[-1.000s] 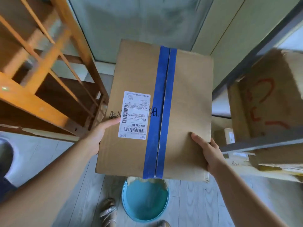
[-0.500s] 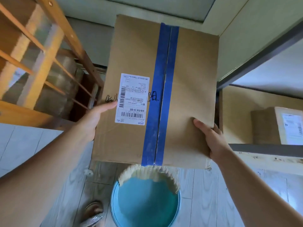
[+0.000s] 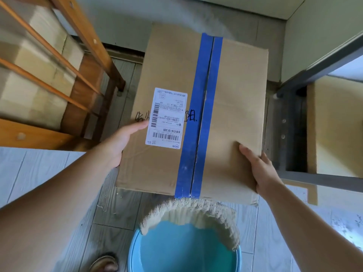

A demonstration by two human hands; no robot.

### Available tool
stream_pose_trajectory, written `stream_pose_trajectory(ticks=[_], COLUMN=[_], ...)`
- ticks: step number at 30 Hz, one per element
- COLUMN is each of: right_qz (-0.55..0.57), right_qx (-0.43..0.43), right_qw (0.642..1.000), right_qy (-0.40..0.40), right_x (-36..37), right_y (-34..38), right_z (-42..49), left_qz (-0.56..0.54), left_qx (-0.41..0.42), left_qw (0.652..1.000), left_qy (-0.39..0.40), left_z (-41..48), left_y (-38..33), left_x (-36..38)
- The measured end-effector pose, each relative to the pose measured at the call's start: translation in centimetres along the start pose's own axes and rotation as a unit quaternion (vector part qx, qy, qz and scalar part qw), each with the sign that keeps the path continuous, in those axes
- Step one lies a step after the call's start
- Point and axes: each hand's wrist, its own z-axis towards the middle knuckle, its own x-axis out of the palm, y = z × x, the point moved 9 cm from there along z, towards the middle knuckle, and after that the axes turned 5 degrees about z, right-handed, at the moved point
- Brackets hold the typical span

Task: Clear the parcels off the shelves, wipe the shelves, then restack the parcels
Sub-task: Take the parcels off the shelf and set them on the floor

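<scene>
A large cardboard parcel (image 3: 231, 107) with a blue tape strip down its middle and a white shipping label fills the centre of the view. I carry it above the floor between both hands. My left hand (image 3: 121, 142) grips its left edge, thumb on top beside the label. My right hand (image 3: 259, 169) grips the near right corner, thumb on top. A beige cloth (image 3: 194, 213) is draped over the rim of a blue bucket (image 3: 182, 250) just below the parcel.
A wooden rack (image 3: 82, 34) with wrapped parcels (image 3: 39, 79) behind its slats stands at the left. A grey metal shelf (image 3: 322, 179) at the right holds a cardboard box (image 3: 337, 126). A sandalled foot (image 3: 104, 264) shows by the bucket on the plank floor.
The parcel has sunk lower and farther from me toward the floor between the two racks. My view has tilted down, so more of the bucket and cloth shows. Both grips are unchanged.
</scene>
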Motion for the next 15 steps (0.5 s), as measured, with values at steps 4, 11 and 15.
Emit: stream_pose_trajectory(ticks=[4,11,15], right_qz=[0.004,-0.065,-0.184], right_qx=[-0.015,-0.033,-0.091], right_qw=[1.000,0.997,0.977], right_qy=[-0.002,-0.016,-0.059], right_x=[0.0,0.3,0.5], right_y=[-0.7,-0.1,3.2], right_z=[1.0,1.0,-0.7], left_qz=[0.009,0.052,0.105], left_qx=[0.011,0.021,0.044], left_qw=[1.000,0.998,0.989], left_qy=[-0.004,-0.026,-0.098], left_z=[1.3,0.4,-1.4], left_y=[0.7,0.3,-0.6], left_x=[0.1,0.4,-0.1])
